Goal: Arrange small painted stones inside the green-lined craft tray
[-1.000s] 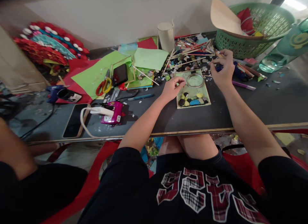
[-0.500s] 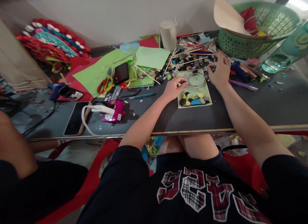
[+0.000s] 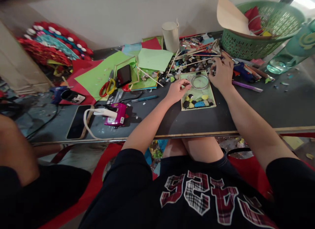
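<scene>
A small framed green board [image 3: 195, 93] lies on the dark table [image 3: 246, 107], with a wire ring [image 3: 199, 81] on its upper half and a row of painted pebbles [image 3: 198, 102] along its near edge. My left hand [image 3: 176, 90] rests at the board's left edge, fingers curled together in a pinch; what they hold is too small to make out. My right hand [image 3: 221, 72] is at the board's far right corner, fingers bent down onto the heap of loose pebbles and sticks [image 3: 193, 60].
A green basket [image 3: 261, 29] with paper stands at the back right, next to a clear bottle [image 3: 292, 47]. Coloured paper [image 3: 118, 70], scissors [image 3: 106, 87], two phones, a pink charger [image 3: 115, 114], pens and a paper roll [image 3: 170, 36] litter the table. Another person's arm [image 3: 14, 150] is at left.
My right hand has come down and left from near the basket to the pebble heap at the board's far corner. My left hand has stayed at the board's left edge.
</scene>
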Tool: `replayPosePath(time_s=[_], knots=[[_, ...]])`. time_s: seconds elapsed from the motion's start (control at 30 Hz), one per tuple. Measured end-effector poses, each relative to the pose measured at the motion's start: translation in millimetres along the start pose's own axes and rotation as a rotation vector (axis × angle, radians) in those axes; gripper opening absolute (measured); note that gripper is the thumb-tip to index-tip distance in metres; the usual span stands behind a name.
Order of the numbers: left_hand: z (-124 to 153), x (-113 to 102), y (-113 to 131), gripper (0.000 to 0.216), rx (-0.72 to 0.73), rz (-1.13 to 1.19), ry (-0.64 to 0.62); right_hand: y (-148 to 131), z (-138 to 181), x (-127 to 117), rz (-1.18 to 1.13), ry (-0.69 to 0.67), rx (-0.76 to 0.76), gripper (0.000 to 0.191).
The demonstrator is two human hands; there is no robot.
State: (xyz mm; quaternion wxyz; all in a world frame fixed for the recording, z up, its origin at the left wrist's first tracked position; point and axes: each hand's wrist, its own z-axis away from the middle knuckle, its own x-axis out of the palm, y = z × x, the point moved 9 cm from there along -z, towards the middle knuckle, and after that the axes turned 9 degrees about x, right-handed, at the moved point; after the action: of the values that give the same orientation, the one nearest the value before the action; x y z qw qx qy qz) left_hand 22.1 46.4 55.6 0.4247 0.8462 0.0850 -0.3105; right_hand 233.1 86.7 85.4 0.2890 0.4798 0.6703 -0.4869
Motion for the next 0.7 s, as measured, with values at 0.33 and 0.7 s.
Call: replayPosePath(time_s=[0.33,0.7], knots=[[0,1,-2,0.01,-0.025,-0.002,0.0,-2,4,3,0.05,0.014,-0.005,0.044],[2,-2,2,0.014,-0.047,-0.007,0.001,8,10,-21,-0.135,0.268,-0.024,0.019]])
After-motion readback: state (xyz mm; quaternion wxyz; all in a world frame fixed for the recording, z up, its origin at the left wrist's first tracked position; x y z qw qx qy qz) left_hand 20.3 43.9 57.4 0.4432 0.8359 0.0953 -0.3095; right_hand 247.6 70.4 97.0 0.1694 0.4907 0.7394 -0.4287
